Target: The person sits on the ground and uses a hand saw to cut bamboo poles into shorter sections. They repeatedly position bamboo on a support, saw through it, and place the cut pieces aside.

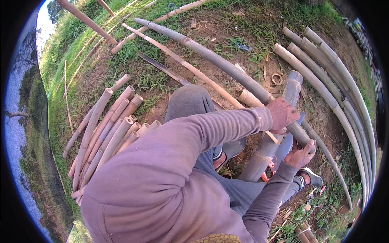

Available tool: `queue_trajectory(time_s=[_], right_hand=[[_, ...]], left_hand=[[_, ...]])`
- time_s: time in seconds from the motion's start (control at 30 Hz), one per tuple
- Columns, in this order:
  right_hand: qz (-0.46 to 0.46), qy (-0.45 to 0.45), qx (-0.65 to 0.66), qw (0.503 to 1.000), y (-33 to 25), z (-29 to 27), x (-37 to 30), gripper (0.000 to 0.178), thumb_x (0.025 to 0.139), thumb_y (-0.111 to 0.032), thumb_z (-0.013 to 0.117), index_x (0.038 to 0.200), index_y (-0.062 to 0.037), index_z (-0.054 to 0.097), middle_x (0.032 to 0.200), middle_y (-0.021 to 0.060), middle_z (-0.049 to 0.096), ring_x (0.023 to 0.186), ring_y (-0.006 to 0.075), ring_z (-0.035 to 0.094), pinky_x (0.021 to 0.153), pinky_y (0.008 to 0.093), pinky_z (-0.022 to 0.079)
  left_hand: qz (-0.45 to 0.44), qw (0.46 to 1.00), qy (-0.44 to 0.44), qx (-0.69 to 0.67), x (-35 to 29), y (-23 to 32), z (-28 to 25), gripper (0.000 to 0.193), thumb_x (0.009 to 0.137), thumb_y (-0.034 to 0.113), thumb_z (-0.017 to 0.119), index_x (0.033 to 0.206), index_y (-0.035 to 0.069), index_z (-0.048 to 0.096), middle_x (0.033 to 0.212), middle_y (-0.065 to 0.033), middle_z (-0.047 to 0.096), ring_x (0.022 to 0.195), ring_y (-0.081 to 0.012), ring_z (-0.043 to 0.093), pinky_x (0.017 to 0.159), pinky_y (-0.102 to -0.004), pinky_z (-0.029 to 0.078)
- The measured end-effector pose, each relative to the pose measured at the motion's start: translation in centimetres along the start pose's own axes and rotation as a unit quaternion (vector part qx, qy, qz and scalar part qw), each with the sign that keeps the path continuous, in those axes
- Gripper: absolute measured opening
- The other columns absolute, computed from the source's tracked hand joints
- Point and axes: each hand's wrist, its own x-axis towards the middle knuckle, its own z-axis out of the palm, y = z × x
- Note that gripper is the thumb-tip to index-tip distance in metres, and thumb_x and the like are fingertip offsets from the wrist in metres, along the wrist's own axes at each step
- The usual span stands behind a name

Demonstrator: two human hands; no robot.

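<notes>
A long grey bamboo pole runs from the far left down to the near right. It lies across a thick bamboo log. My left hand grips the pole from above near the log, with its fingers closed over it. Round the pole's near end my right hand is wrapped. Under the pole, beside the log, rests what looks like a saw, with an orange handle and a bluish-grey blade partly hidden. A thin tan bamboo strip passes beneath my left wrist.
Several cut bamboo lengths are stacked at the left. Long poles lie along the right. A small bamboo ring is on the soil beyond the log. More bamboo lies at the lower right. My knee is beside the strip.
</notes>
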Motion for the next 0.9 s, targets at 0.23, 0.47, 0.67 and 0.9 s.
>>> queue_trajectory(time_s=[0.23, 0.47, 0.67, 0.9], right_hand=[[-0.104, 0.069, -0.032, 0.992, -13.4, -5.4, -2.0, 0.060, 0.106, -0.040, 0.067, 0.147, 0.0005, 0.052, 0.146, 0.0258, 0.052, 0.132, 0.0416, 0.057, 0.106, 0.0513, 0.057], [-0.225, 0.110, -0.121, 0.961, -20.9, -12.3, 1.3, 0.061, 0.108, -0.041, 0.065, 0.148, 0.0016, 0.051, 0.134, 0.0245, 0.058, 0.121, 0.0388, 0.064, 0.099, 0.0500, 0.059], [-0.060, 0.037, -0.104, 0.992, -24.8, -18.8, 19.1, 0.056, 0.109, -0.045, 0.060, 0.136, 0.0052, 0.058, 0.124, 0.0222, 0.071, 0.110, 0.0360, 0.074, 0.090, 0.0470, 0.064], [-0.052, -0.179, -0.221, 0.957, -16.3, 6.9, 13.4, 0.062, 0.107, -0.045, 0.063, 0.151, -0.0039, 0.050, 0.143, 0.0158, 0.055, 0.128, 0.0267, 0.058, 0.099, 0.0454, 0.053]], left_hand=[[-0.511, 0.413, 0.562, -0.502, -9.7, -14.9, -9.9, 0.094, 0.089, 0.044, 0.077, 0.156, 0.003, 0.026, 0.154, -0.0267, 0.035, 0.139, -0.0413, 0.049, 0.109, -0.0619, 0.048], [-0.317, 0.228, 0.439, -0.809, -7.2, -16.3, -4.4, 0.035, 0.095, 0.026, 0.072, 0.119, 0.011, 0.051, 0.101, -0.0104, 0.060, 0.088, -0.0282, 0.065, 0.086, -0.0565, 0.057], [-0.283, 0.265, 0.463, -0.797, -12.8, -3.9, -10.2, 0.028, 0.097, 0.015, 0.074, 0.116, 0.006, 0.056, 0.101, -0.0085, 0.061, 0.089, -0.0261, 0.066, 0.087, -0.0517, 0.059], [-0.273, 0.281, 0.688, -0.611, -34.5, -4.3, -13.9, 0.027, 0.094, 0.014, 0.081, 0.113, 0.005, 0.063, 0.103, -0.0087, 0.070, 0.094, -0.0258, 0.072, 0.085, -0.0464, 0.060]])
